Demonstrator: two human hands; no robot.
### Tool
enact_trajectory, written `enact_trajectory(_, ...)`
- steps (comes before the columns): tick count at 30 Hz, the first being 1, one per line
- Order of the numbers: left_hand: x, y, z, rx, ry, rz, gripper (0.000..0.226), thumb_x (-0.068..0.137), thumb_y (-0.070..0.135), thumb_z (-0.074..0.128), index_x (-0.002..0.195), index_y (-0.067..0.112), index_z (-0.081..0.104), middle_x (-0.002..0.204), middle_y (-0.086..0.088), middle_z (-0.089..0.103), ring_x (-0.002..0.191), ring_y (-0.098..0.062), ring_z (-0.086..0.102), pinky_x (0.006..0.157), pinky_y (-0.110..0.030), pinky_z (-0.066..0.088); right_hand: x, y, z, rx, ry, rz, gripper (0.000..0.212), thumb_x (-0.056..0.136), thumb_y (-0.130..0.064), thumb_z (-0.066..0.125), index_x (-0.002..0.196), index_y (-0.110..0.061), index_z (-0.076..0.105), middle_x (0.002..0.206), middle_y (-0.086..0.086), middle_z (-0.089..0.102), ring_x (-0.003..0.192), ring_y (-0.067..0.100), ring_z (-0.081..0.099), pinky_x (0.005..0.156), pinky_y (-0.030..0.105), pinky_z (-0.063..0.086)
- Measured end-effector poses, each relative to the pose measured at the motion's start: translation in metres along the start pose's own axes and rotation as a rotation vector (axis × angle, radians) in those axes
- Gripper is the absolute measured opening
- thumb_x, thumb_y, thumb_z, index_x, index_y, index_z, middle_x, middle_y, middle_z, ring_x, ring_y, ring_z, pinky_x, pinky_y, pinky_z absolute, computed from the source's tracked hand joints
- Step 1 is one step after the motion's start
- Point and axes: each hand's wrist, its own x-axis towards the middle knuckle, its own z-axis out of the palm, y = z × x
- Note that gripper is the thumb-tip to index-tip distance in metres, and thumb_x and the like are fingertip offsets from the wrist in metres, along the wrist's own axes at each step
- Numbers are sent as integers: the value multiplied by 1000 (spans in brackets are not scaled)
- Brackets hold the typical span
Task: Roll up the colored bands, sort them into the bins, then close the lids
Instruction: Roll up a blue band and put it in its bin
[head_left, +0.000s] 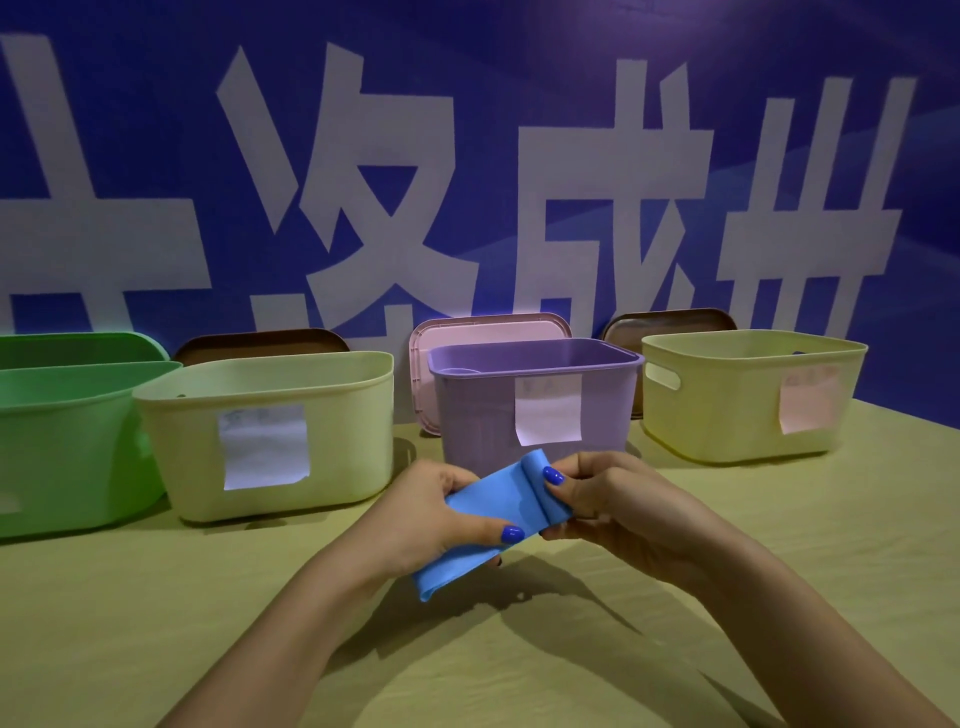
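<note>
Above the desk's (156, 597) near middle, I pinch the blue band (493, 512) in my left hand (431, 519) and right hand (613, 499), rolling barely begun; next, tighter turns.

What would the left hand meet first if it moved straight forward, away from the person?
Probably the front wall of the purple bin, standing just beyond the left hand, which grips the blue band. Depth is unclear from this single view.
</note>
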Motion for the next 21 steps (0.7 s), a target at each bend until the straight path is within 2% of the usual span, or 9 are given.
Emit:
enact_trajectory(3,2,-3,-3,45,4,-18,32,64,22,85,83,1,70,63,1,70,54,-7,63,54,-20,50,0,0,0,-30,5,-3,15,94,0,47,87,-3,61,92,14,62,81,22,62,74,30,54)
enact_trajectory(5,3,-5,-4,77,1,-12,34,62,25,87,83,4,70,70,-3,71,59,-10,63,61,-27,53,1,1,0,-55,22,-10,15,94,-2,48,88,-3,62,91,13,63,82,22,62,76,31,54)
enact_trajectory(10,3,-2,1,137,8,41,33,63,27,86,85,9,69,78,-6,71,66,-14,63,70,-33,56,2,3,6,-54,69,-5,9,90,0,55,87,-5,62,90,12,64,86,22,63,80,34,54)
enact_trajectory(12,3,-1,4,138,10,70,34,63,26,86,86,9,68,82,-10,71,72,-21,67,74,-39,57,3,5,9,-31,43,-2,8,89,0,56,93,-3,63,93,13,66,88,22,64,83,34,53)
enact_trajectory(15,2,-2,6,145,19,118,33,63,26,86,87,12,68,83,-10,71,78,-27,69,75,-46,57,3,6,11,-18,-16,11,19,90,-1,55,107,0,63,105,16,69,96,24,66,87,33,54)
enact_trajectory(17,2,-3,7,170,20,163,29,66,25,84,87,13,68,82,-9,70,74,-24,68,73,-44,58,2,5,11,-36,-39,3,20,89,-1,55,106,2,64,106,17,69,100,27,66,93,36,52)
enact_trajectory(19,1,-1,8,122,14,196,28,68,26,83,85,11,67,77,-8,69,65,-17,68,66,-35,59,1,4,10,0,-49,-16,16,87,2,55,98,3,66,99,17,70,94,27,67,90,35,53)
enact_trajectory(21,0,1,10,59,25,222,37,71,41,77,80,8,65,70,-9,67,59,-13,65,58,-31,53,0,3,9,32,-51,-29,15,84,8,55,93,2,65,93,15,69,88,24,65,85,33,52)
